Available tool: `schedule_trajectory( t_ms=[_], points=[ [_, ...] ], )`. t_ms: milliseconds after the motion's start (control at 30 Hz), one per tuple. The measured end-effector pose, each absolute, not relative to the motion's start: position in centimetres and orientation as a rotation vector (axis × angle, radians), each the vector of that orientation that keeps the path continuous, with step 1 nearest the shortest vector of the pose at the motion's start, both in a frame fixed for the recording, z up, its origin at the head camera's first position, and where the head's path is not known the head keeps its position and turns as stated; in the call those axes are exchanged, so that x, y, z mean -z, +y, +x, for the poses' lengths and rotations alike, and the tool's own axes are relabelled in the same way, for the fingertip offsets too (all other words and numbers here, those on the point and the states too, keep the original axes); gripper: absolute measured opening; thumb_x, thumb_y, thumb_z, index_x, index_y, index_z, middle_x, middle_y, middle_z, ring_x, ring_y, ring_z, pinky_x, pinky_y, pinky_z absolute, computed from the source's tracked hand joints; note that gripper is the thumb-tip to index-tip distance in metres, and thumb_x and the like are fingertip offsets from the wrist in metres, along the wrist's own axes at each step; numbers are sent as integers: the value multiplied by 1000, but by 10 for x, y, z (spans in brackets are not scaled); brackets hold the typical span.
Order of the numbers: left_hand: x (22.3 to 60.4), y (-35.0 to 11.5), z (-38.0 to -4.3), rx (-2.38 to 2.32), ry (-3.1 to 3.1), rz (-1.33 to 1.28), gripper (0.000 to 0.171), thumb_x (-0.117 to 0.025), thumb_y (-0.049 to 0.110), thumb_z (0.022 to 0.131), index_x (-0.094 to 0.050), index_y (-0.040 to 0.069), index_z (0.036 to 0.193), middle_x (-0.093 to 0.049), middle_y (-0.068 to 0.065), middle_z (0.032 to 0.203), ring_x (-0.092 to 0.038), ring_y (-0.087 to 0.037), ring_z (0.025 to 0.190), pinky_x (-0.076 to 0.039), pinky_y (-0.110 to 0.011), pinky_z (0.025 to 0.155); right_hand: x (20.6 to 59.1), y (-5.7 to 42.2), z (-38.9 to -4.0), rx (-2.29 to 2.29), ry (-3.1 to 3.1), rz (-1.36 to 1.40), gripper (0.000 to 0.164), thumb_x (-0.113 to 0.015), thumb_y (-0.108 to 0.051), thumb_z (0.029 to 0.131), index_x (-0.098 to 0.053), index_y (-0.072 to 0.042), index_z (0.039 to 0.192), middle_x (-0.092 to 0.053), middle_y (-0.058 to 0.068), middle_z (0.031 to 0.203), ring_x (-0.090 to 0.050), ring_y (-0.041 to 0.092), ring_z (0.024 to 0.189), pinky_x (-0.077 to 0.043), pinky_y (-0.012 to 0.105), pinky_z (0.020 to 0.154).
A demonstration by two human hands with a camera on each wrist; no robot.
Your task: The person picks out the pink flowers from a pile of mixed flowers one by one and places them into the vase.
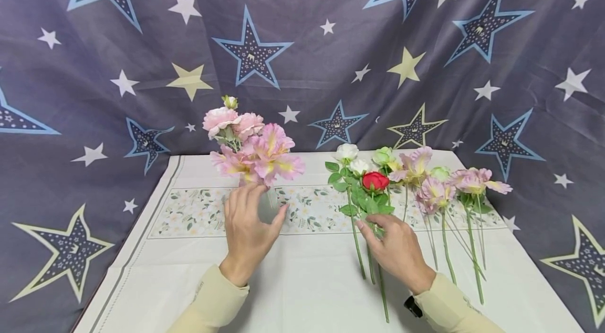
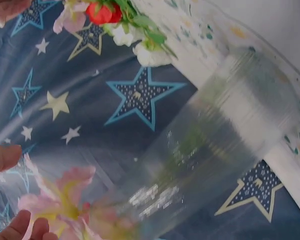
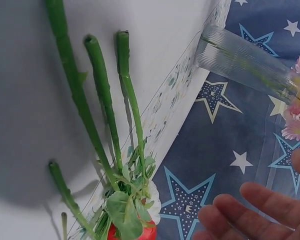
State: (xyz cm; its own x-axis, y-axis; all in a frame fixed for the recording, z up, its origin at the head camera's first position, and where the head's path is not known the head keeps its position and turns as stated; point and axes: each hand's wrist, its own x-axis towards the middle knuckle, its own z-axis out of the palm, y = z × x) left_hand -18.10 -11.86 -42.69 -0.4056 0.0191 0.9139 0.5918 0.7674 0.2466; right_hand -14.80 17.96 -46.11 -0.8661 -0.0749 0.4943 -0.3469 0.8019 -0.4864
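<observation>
A clear, ribbed vase [image 1: 268,208] stands on the table left of centre, partly hidden by my left hand. Pink-and-yellow ruffled blooms [image 1: 264,157] and paler pink flowers [image 1: 231,123] rise from it. My left hand [image 1: 250,222] is in front of the vase, thumb spread from the fingers; its fingers do not wrap the glass in the left wrist view. My right hand [image 1: 397,249] hovers over the stems of a red rose [image 1: 375,181] and white roses [image 1: 347,153], fingers loosely bent and holding nothing. In the right wrist view, green stems [image 3: 77,95] lie beside those fingers.
Right of the red rose lie pale green roses [image 1: 383,156] and several purple-pink ruffled flowers [image 1: 435,194], stems toward the near edge. A floral runner band [image 1: 307,212] crosses the white tablecloth [image 1: 307,280]. Behind hangs a star-printed curtain [image 1: 302,75].
</observation>
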Motion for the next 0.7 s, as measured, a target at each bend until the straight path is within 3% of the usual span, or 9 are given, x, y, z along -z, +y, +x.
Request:
schedule_trajectory(
  t_ms=[300, 467, 700],
  points=[
    [449, -106, -180, 666, -2073, -538, 45, -94, 22, 69, -69, 4, 102, -70, -9, 98, -62, -31, 90, -50, -45, 78, 460, 184, -148, -811, -2538, 295, 34, -71, -35, 98, -77, -4, 109, -76, 15, 109, -72, 35, 101, -58, 54, 86],
    [461, -97, -179, 633, -2224, -564, 51, -97, 28, 67, -69, 8, 106, -72, -7, 101, -65, -27, 93, -56, -43, 81, 460, 187, -149, -802, -2536, 285, 33, -71, -35, 98, -77, -4, 108, -76, 14, 107, -73, 35, 99, -58, 53, 85],
    [469, -91, -179, 645, -2338, -542, 54, -93, 39, 70, -70, 9, 108, -73, -10, 107, -67, -29, 101, -54, -47, 91, 461, 192, -150, -799, -2532, 263, 33, -72, -36, 97, -77, -4, 108, -76, 16, 107, -73, 36, 98, -58, 54, 85]
  ],
)
